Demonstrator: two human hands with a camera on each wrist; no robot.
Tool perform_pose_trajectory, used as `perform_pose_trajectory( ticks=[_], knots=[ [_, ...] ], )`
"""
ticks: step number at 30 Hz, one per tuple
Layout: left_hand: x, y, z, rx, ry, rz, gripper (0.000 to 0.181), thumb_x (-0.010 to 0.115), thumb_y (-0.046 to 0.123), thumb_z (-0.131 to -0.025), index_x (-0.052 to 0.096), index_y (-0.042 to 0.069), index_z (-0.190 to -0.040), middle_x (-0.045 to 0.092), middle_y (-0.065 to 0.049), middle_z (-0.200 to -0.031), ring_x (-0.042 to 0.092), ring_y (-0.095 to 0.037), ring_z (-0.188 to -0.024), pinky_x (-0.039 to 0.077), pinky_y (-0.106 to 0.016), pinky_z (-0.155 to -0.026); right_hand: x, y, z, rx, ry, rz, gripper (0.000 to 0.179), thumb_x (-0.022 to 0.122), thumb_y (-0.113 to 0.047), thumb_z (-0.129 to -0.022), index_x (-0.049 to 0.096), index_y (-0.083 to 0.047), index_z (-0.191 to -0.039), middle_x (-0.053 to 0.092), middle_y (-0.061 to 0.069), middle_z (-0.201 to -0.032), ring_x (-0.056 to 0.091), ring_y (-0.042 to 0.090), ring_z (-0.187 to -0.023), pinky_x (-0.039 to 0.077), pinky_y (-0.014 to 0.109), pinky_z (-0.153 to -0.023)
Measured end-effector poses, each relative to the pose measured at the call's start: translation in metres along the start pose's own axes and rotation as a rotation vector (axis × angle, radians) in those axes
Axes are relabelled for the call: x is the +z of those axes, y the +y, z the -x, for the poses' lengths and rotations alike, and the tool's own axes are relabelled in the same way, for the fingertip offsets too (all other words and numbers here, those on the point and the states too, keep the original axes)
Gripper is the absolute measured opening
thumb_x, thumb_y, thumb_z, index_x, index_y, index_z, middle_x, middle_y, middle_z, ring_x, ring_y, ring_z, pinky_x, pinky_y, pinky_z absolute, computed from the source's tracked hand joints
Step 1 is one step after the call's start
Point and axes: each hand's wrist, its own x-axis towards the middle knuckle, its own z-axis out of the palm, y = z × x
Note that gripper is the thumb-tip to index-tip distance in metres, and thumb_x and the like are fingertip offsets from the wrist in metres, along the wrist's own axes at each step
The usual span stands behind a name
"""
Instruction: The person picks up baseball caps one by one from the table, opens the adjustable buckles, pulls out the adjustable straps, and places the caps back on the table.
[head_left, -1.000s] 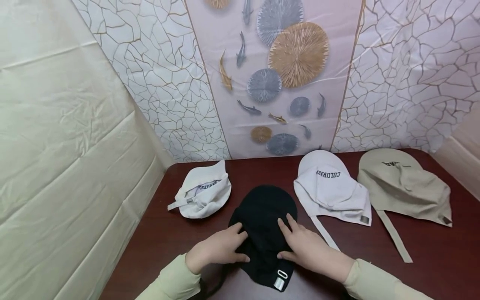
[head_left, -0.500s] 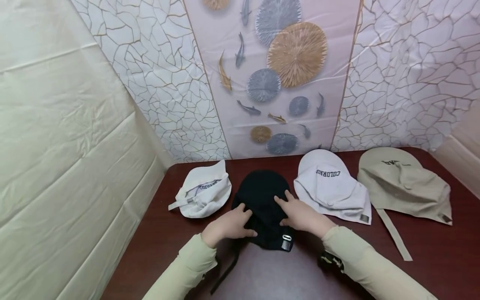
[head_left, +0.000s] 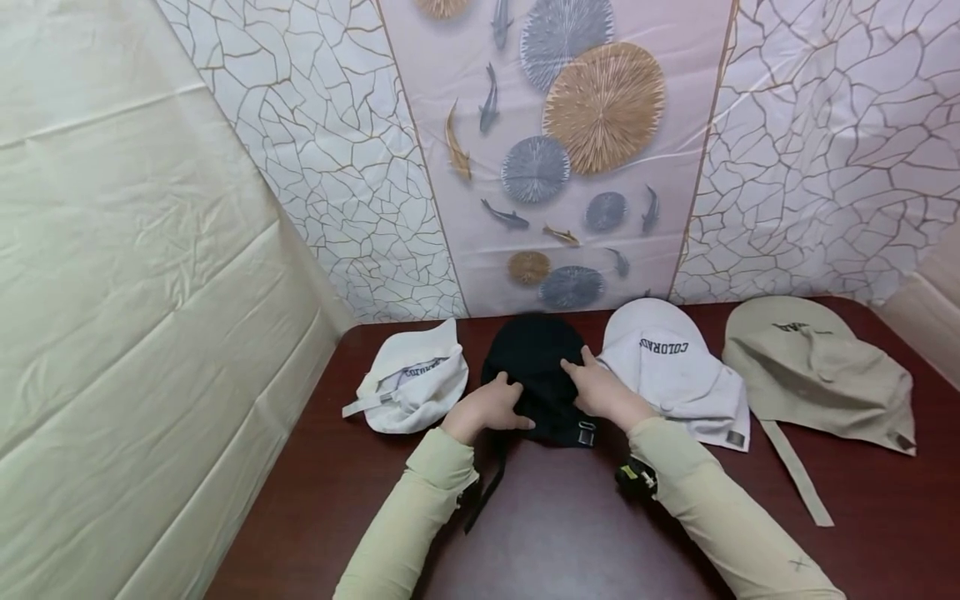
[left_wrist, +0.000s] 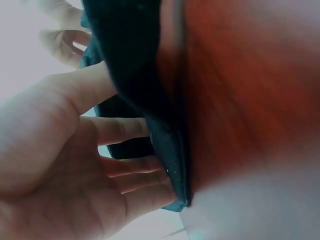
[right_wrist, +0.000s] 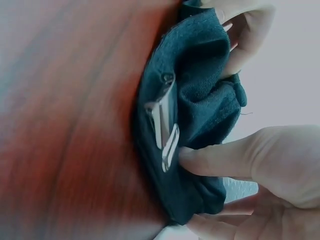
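Observation:
A black cap (head_left: 534,342) lies crown up on the table, brim toward the back edge. My left hand (head_left: 489,406) grips its left side, thumb apart from the fingers. On the other side my right hand (head_left: 606,393) holds the cap, its thumb beside the metal buckle (right_wrist: 162,120) on the strap end. The left wrist view shows the dark cloth (left_wrist: 132,50) at the left thumb and fingertips, and some fingertips are hidden by it. A loose black strap (head_left: 487,496) trails toward me from the left side.
To the left lies a white cap (head_left: 420,383), its back opening facing forward. A second white cap (head_left: 675,383) with dark lettering is close on the right, and a beige cap (head_left: 817,375) with a hanging strap lies beyond. Patterned cloth (head_left: 375,167) stands behind the dark red table (head_left: 570,533).
Both hands have slid the black cap away from me toward the table's back edge, into line between the two white caps. The other caps have stayed where they were.

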Motion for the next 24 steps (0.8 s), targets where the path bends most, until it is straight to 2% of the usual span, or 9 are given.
perform_pose_trajectory(
  ticks=[4, 9, 12, 16, 24],
  knots=[
    [-0.002, -0.001, -0.010, -0.014, -0.012, 0.016, 0.070, 0.066, 0.045, -0.097, 0.045, 0.003, -0.149, 0.036, -0.023, -0.153, 0.046, -0.031, -0.135, 0.041, -0.039, -0.107, -0.001, 0.007, -0.007, 0.031, -0.012, -0.044, 0.067, 0.065, 0.006, -0.090, 0.035, 0.008, -0.151, 0.010, 0.045, -0.154, 0.064, 0.034, -0.075, 0.042, 0.031, -0.059],
    [-0.004, -0.002, -0.018, -0.033, -0.017, 0.041, 0.071, 0.065, 0.045, -0.097, 0.043, 0.004, -0.151, 0.032, -0.023, -0.156, 0.042, -0.032, -0.138, 0.040, -0.040, -0.109, -0.001, 0.012, -0.014, 0.044, -0.026, -0.089, 0.067, 0.061, 0.007, -0.091, 0.032, 0.007, -0.152, 0.005, 0.042, -0.156, 0.064, 0.042, -0.096, 0.039, 0.029, -0.057],
    [-0.005, -0.003, -0.021, -0.036, -0.018, 0.038, 0.071, 0.065, 0.046, -0.097, 0.043, 0.004, -0.151, 0.032, -0.022, -0.156, 0.042, -0.032, -0.139, 0.039, -0.039, -0.109, -0.002, 0.015, -0.017, 0.060, -0.039, -0.117, 0.068, 0.059, 0.008, -0.092, 0.031, 0.005, -0.154, 0.003, 0.040, -0.158, 0.058, 0.047, -0.114, 0.039, 0.029, -0.057],
    [-0.007, -0.002, -0.023, -0.039, -0.008, 0.033, 0.071, 0.066, 0.046, -0.096, 0.045, 0.004, -0.150, 0.034, -0.023, -0.155, 0.044, -0.032, -0.137, 0.040, -0.039, -0.108, -0.003, 0.017, -0.020, 0.067, -0.038, -0.126, 0.068, 0.058, 0.010, -0.091, 0.032, 0.006, -0.153, 0.003, 0.040, -0.157, 0.049, 0.051, -0.126, 0.041, 0.030, -0.060],
    [-0.009, 0.000, -0.023, -0.063, -0.010, 0.035, 0.072, 0.066, 0.046, -0.096, 0.044, 0.005, -0.150, 0.032, -0.022, -0.157, 0.041, -0.031, -0.140, 0.039, -0.038, -0.109, -0.004, 0.016, -0.024, 0.090, -0.032, -0.118, 0.068, 0.058, 0.009, -0.091, 0.033, 0.004, -0.153, 0.004, 0.039, -0.158, 0.043, 0.051, -0.131, 0.044, 0.033, -0.069]
  ],
)
